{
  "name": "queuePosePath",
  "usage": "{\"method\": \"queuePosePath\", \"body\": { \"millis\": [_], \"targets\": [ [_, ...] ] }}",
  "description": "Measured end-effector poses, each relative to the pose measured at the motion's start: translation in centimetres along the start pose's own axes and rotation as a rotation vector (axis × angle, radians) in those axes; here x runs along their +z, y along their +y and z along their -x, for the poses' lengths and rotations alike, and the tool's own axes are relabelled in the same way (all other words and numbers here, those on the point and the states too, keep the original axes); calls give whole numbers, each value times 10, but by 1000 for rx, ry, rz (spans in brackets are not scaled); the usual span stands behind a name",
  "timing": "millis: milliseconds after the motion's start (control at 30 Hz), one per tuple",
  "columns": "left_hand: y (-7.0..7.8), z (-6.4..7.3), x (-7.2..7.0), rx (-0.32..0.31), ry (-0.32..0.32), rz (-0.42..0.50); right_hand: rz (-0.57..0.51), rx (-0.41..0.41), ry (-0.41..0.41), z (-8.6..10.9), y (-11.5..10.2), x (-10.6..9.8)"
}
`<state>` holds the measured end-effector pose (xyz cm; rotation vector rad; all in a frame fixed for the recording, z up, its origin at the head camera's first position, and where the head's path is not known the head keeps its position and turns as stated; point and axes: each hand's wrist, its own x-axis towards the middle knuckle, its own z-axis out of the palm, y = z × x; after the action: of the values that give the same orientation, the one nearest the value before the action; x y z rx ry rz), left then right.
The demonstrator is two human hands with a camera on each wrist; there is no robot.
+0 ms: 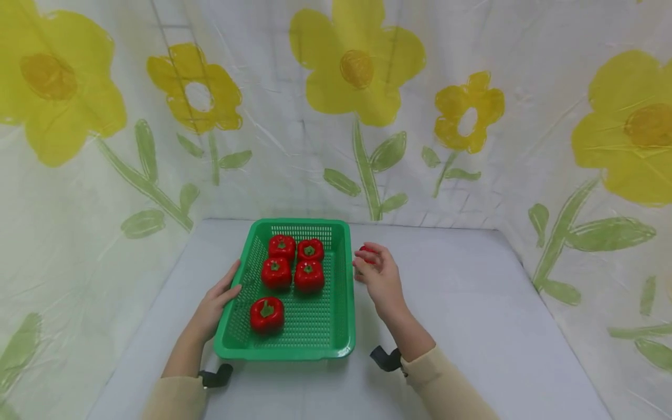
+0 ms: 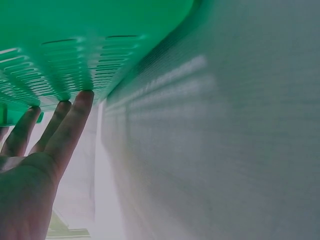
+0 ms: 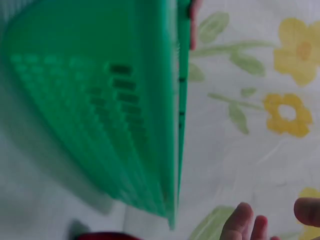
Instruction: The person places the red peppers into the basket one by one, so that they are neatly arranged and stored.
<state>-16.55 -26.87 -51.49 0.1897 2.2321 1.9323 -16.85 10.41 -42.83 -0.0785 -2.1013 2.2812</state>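
Note:
Red bell peppers with green stems, several of them, sit in a green perforated basket; one pepper is apart from the others, toward the near end. My left hand holds the basket's left side, thumb over the rim and fingertips on the slotted outer wall. Those fingers look straight in the left wrist view. Just right of the basket is my right hand, fingers bent and spread. Beyond it, another red pepper shows partly between the fingers; its red edge appears low in the right wrist view, apart from the fingertips.
A white tabletop lies under the basket and stretches to both sides. Behind and beside it hangs a pale curtain printed with yellow flowers. A dark strap mount sits on each wrist, close to the basket's near corners.

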Motion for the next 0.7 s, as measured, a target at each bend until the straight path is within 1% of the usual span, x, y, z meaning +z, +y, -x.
{"method": "queuePosePath", "body": {
  "millis": [167,233,300,400,467,533,700],
  "targets": [
    [-1,0,-1,0,-3,16,64,-6,73,-12,6,-19],
    [-1,0,-1,2,-1,16,129,-19,106,-15,10,-26],
    [-1,0,-1,2,-1,15,217,-39,139,-20,16,-34],
    [-2,0,-1,3,-1,17,329,-50,179,-30,27,-43],
    [-2,0,-2,4,0,16,369,-31,177,-38,34,-48],
    [-2,0,-2,4,3,16,387,6,155,-48,41,-53],
    [-3,0,0,5,-1,11,387,102,28,-68,58,-67]
  ]
}}
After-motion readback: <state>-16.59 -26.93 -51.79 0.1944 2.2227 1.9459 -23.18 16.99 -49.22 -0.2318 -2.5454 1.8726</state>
